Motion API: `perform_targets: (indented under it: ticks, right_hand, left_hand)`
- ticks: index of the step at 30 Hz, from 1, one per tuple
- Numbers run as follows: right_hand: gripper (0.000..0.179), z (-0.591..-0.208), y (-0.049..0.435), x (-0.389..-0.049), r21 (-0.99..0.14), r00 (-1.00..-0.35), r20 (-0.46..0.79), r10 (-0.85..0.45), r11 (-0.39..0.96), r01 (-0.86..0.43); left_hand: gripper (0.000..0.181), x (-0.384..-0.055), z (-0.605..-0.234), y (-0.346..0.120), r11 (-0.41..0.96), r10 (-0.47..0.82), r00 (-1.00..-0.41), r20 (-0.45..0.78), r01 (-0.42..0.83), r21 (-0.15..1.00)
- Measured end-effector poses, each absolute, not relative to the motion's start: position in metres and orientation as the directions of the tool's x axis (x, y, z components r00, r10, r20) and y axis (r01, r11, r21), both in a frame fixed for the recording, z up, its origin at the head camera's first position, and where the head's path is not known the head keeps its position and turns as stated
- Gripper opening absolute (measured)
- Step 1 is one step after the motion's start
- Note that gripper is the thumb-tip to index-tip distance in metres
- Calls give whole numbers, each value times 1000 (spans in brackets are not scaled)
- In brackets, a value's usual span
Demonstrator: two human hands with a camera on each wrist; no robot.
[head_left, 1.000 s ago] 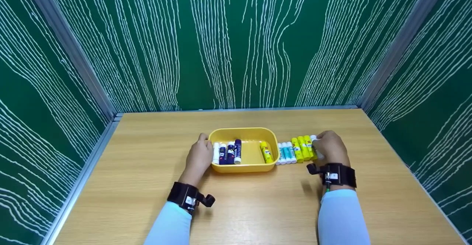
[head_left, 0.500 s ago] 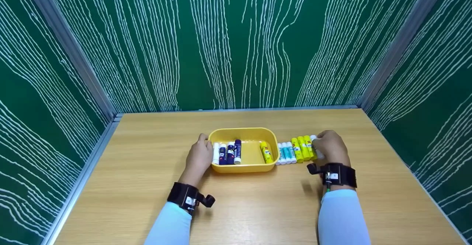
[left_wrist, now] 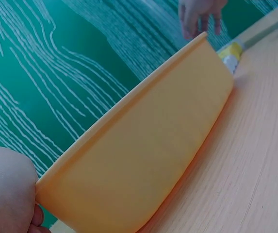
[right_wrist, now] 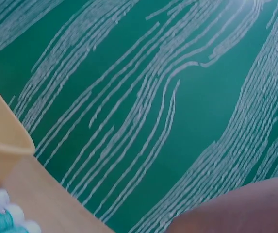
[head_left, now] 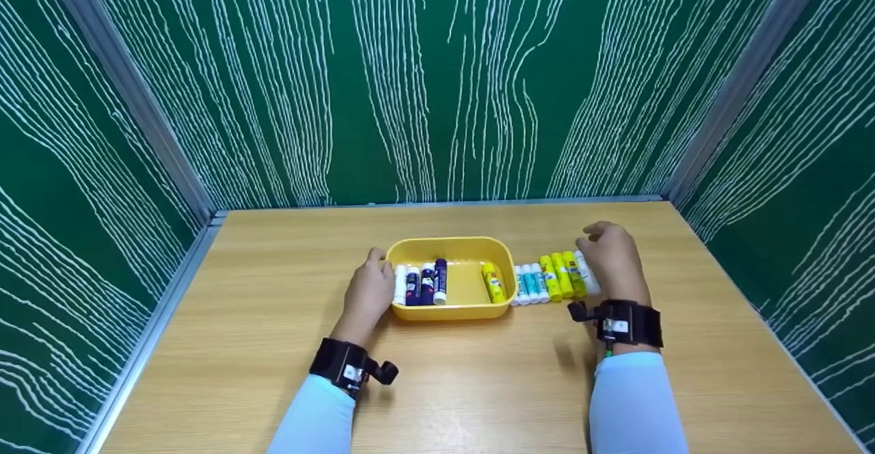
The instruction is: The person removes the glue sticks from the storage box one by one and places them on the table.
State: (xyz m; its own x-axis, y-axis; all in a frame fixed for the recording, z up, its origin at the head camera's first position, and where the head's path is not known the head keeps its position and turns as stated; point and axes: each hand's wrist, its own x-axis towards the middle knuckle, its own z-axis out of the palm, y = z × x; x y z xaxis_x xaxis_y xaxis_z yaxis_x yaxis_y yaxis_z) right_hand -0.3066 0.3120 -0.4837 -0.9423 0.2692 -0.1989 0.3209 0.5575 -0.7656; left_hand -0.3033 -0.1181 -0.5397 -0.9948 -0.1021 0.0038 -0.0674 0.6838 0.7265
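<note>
A yellow plastic bin point(head_left: 451, 313) stands mid-table. My left hand point(head_left: 370, 291) grips its left end at the rim; in the left wrist view, the bin's wall point(left_wrist: 143, 141) hides part of those fingers. Inside lie a white glue stick point(head_left: 400, 285), several dark purple glue sticks point(head_left: 428, 283) and a yellow glue stick point(head_left: 493, 283). A row of glue sticks extends from the bin's right side: teal-and-white ones point(head_left: 531, 283), yellow ones point(head_left: 562, 274), then a white one point(head_left: 586, 273). My right hand point(head_left: 613, 260), holding nothing, hovers just above the row's right end with loose fingers.
The wooden table point(head_left: 465, 385) runs back to green walls point(head_left: 478, 98) with white wavy lines, joined by grey metal posts point(head_left: 735, 78). Each wrist wears a black camera band point(head_left: 632, 326). Bare tabletop lies in front of the bin.
My right hand has let go of the white glue stick at the row's right end and lifted up and back, uncovering it. The left hand and bin have stayed put.
</note>
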Motion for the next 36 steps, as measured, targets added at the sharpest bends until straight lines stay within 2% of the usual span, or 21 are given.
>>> perform_targets:
  ticks: [6,10,15,24,36]
  right_hand:
    - [51,-465,283,-308,-747,-977,-138,162,631,210]
    - [51,-461,256,-307,-732,-984,-164,75,659,172]
    - [52,-470,230,-311,-698,-982,-187,-16,706,121]
    - [45,-490,211,-321,-676,-983,-181,-27,729,105]
    - [43,-495,213,-323,-684,-974,-227,-20,715,145]
  left_hand:
    - [39,-303,-541,-119,685,-102,-995,-12,-79,724]
    - [39,-303,-541,-120,678,-103,-995,-14,-80,731]
    - [35,-302,-542,-120,692,-99,-994,42,-38,721]
    - [36,-303,-541,-121,687,-101,-994,41,-40,726]
    - [39,-303,-537,-116,708,-93,-996,2,-64,703]
